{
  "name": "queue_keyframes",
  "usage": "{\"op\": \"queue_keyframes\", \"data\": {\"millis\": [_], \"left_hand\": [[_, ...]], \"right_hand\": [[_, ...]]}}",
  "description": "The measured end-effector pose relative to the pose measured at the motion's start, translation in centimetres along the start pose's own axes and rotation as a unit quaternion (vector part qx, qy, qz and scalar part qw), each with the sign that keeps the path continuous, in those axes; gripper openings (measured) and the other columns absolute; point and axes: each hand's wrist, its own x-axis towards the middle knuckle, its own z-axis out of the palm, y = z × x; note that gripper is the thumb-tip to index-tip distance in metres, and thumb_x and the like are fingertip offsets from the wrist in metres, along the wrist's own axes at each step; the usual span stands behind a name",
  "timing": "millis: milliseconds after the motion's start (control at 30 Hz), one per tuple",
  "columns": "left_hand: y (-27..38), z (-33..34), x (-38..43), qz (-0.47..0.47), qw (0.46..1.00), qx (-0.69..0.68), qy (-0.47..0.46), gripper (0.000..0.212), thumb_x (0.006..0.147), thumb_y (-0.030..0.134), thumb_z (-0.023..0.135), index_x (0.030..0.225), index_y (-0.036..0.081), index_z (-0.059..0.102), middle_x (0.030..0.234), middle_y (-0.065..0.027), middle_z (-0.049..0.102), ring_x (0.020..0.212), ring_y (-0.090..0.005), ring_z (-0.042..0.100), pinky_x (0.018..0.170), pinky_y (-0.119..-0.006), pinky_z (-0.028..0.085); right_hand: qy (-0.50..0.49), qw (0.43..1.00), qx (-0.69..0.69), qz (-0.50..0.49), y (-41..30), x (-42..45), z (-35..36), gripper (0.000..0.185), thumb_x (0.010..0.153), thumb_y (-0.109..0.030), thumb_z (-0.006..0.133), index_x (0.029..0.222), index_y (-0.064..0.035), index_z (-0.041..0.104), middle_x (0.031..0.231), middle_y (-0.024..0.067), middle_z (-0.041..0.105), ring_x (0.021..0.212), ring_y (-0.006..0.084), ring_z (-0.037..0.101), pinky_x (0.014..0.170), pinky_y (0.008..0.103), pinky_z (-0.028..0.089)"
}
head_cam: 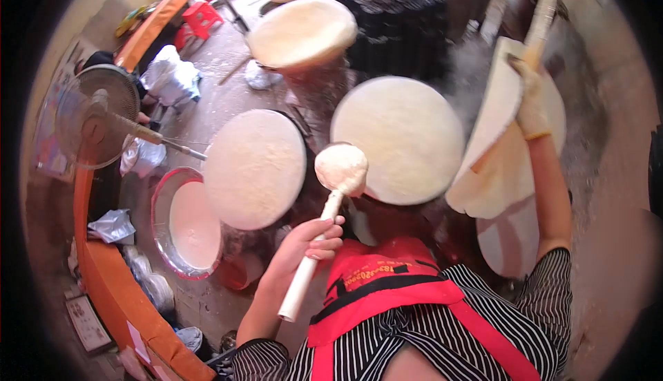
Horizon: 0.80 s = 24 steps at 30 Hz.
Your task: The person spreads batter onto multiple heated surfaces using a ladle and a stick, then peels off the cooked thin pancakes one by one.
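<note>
My left hand (318, 238) grips the white handle of a ladle (311, 272). Its round head is coated in pale batter and hangs in front of a round griddle (399, 137) covered with a pale sheet of batter. On the right, my right hand (533, 101) wears a cream work glove and closes around a wooden stick (541, 23). A large thin flatbread (492, 174), partly folded, hangs against that glove over another round surface; whether the fingers also pinch the bread cannot be told. Left of the ladle lies a second batter-covered griddle (254, 168).
A red-rimmed basin of batter (194, 225) stands at the left, near a pedestal fan (98, 117). Behind is a round stack of flatbread (303, 31). A red stool (202, 18) and plastic bags (171, 78) are farther off. Steam rises near the dark stove (399, 28).
</note>
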Motion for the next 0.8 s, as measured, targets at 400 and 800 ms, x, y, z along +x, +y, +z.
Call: {"op": "queue_keyframes", "data": {"millis": [400,800], "left_hand": [[20.7,-4.1,-8.4,0.172,0.975,0.109,0.09,0.013,0.094,0.007,0.044,0.083,0.005,0.037,0.066,0.0008,0.036,0.049,-0.0022,0.033,0.037,-0.014,0.027],[28.3,-6.0,-9.4,0.206,0.975,0.056,0.062,0.016,0.094,0.005,0.043,0.106,-0.005,0.042,0.074,-0.0042,0.039,0.052,-0.0054,0.035,0.037,-0.016,0.029]], "right_hand": [[0.042,0.909,0.375,0.176,-6.5,18.6,43.3,0.013,0.088,-0.012,0.054,0.085,-0.0058,0.043,0.059,0.0035,0.042,0.043,0.0131,0.039,0.037,0.0283,0.037],[0.211,0.858,0.137,0.448,20.1,6.1,48.2,0.018,0.079,-0.011,0.061,0.066,-0.0071,0.048,0.047,0.0027,0.041,0.031,0.0158,0.036,0.03,0.0316,0.03]]}}
